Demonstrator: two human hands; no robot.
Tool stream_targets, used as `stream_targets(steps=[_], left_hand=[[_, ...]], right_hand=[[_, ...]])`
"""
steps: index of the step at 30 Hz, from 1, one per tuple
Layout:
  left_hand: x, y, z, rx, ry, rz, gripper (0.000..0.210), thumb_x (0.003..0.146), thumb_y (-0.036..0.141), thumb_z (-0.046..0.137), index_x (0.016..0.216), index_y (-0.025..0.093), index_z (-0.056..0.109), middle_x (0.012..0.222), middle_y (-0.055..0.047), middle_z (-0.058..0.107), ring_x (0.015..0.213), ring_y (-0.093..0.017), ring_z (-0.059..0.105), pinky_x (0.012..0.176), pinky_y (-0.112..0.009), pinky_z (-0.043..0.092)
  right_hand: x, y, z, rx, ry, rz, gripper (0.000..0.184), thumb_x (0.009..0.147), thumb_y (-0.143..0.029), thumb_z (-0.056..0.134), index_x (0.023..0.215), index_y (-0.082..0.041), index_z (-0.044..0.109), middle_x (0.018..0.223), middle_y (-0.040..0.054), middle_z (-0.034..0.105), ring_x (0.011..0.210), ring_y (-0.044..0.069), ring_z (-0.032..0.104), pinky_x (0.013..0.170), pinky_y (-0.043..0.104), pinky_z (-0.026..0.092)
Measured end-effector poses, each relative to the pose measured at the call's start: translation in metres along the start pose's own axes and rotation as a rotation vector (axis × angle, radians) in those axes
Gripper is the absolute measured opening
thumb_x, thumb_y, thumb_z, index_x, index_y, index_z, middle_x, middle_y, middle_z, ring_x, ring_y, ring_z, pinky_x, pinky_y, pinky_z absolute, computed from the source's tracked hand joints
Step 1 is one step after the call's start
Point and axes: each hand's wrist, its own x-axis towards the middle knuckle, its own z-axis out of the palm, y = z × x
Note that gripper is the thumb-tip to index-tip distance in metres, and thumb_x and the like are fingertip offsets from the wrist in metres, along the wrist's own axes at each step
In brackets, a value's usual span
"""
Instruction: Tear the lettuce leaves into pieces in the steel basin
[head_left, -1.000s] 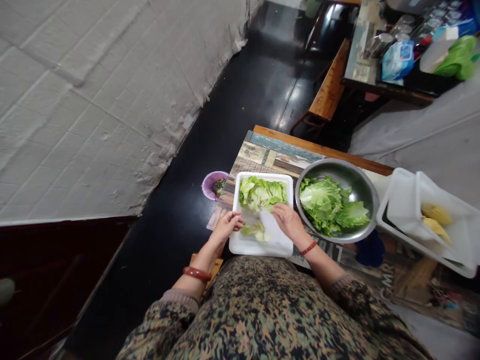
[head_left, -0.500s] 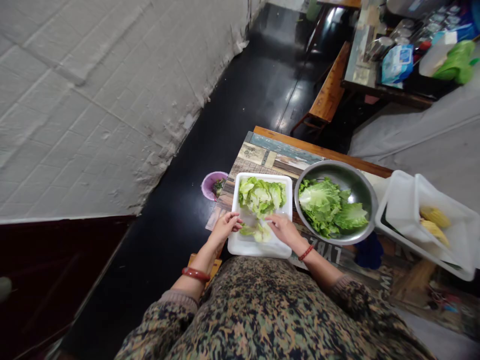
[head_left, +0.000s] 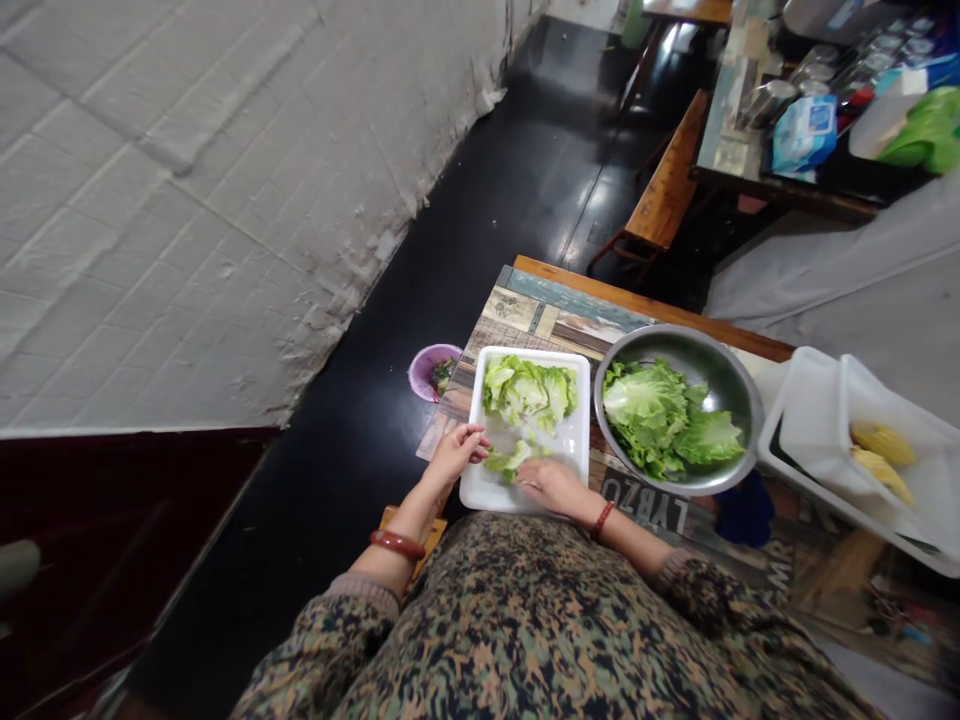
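A white plastic tray (head_left: 580,440) sits on the table in front of me, with torn lettuce (head_left: 525,390) heaped at its far end. A smaller pale green lettuce leaf (head_left: 514,458) lies at the near end, between my hands. At the tray's left side, my left hand (head_left: 459,452) has its fingers curled together at the leaf's left edge. My right hand (head_left: 551,485) is closed over the leaf's right side, its fingertips partly hidden. Right of the tray stands a steel bowl (head_left: 720,375) with larger lettuce leaves (head_left: 660,415) in it.
White plastic bins (head_left: 810,410), one with corn-like yellow pieces (head_left: 885,460), stand right of the bowl. A dark blue cloth (head_left: 745,512) lies near them. A pink bucket (head_left: 424,372) with scraps is beyond the table's left edge. A wooden bench (head_left: 667,190) stands farther off.
My right hand has moved nearer to me and slightly left, down over the near leaf. My left hand stays at about the same place by the tray. The view has shifted slightly.
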Motion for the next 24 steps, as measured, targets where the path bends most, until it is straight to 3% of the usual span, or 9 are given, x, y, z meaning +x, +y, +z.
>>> stream_targets(steps=[2,5,8,11,14,17,20,24], left_hand=[[0.001,0.000,0.000,-0.004,-0.003,-0.001,0.030,0.079,0.033,0.071,0.100,0.014,0.062,0.083,-0.005,0.072,0.063,-0.012,0.067,0.061,-0.023,0.049],[0.003,0.001,0.000,-0.001,0.003,-0.027,0.029,0.080,0.033,0.070,0.100,0.014,0.061,0.081,-0.005,0.072,0.061,-0.011,0.067,0.059,-0.022,0.048],[0.004,0.002,0.000,0.013,0.013,-0.040,0.030,0.079,0.033,0.071,0.100,0.014,0.061,0.082,-0.005,0.072,0.061,-0.012,0.067,0.059,-0.022,0.048],[0.004,0.001,-0.001,0.019,0.014,-0.030,0.031,0.079,0.034,0.071,0.100,0.014,0.062,0.084,-0.006,0.073,0.062,-0.012,0.068,0.061,-0.024,0.049],[0.002,-0.001,-0.001,0.019,0.007,-0.027,0.031,0.080,0.034,0.070,0.101,0.014,0.061,0.085,-0.007,0.072,0.064,-0.013,0.068,0.062,-0.024,0.049],[-0.001,0.001,0.002,0.026,0.006,-0.010,0.032,0.080,0.036,0.070,0.101,0.014,0.062,0.085,-0.007,0.072,0.065,-0.013,0.067,0.062,-0.024,0.048],[-0.004,0.009,0.009,0.024,-0.014,0.008,0.035,0.079,0.039,0.071,0.102,0.014,0.063,0.084,-0.006,0.070,0.066,-0.013,0.066,0.063,-0.024,0.047],[-0.004,0.026,0.029,-0.014,-0.126,-0.003,0.042,0.075,0.042,0.075,0.104,0.015,0.062,0.091,-0.007,0.069,0.074,-0.013,0.065,0.065,-0.024,0.047]], right_hand=[[0.002,0.008,-0.009,0.007,0.098,0.059,0.024,0.093,-0.016,0.050,0.102,-0.022,0.072,0.102,0.0053,0.072,0.096,0.019,0.064,0.089,0.032,0.051],[0.024,0.020,-0.035,-0.132,0.299,0.166,0.029,0.094,-0.015,0.047,0.110,-0.021,0.071,0.123,0.0114,0.066,0.111,0.026,0.058,0.095,0.041,0.047],[0.047,0.026,-0.053,-0.260,0.295,0.180,0.028,0.089,-0.012,0.053,0.106,-0.023,0.073,0.142,0.0102,0.055,0.127,0.032,0.047,0.099,0.048,0.042],[0.055,0.029,-0.055,-0.202,0.306,0.190,0.029,0.088,-0.011,0.054,0.107,-0.023,0.073,0.140,0.0096,0.059,0.132,0.032,0.044,0.104,0.051,0.037],[0.046,0.035,-0.050,0.101,0.480,0.218,0.029,0.091,-0.020,0.051,0.113,-0.020,0.071,0.130,0.0111,0.066,0.126,0.028,0.053,0.106,0.049,0.039],[0.031,0.037,-0.047,0.636,0.638,0.386,0.030,0.089,-0.035,0.055,0.108,-0.018,0.072,0.114,0.0121,0.073,0.103,0.024,0.066,0.092,0.043,0.050],[0.020,0.030,-0.050,1.104,0.636,0.527,0.033,0.079,-0.043,0.067,0.098,-0.017,0.073,0.098,0.0093,0.075,0.086,0.021,0.069,0.077,0.035,0.053],[0.017,0.010,-0.052,1.259,0.585,0.482,0.031,0.071,-0.038,0.074,0.094,-0.018,0.073,0.091,0.0054,0.075,0.083,0.018,0.068,0.076,0.030,0.051]])
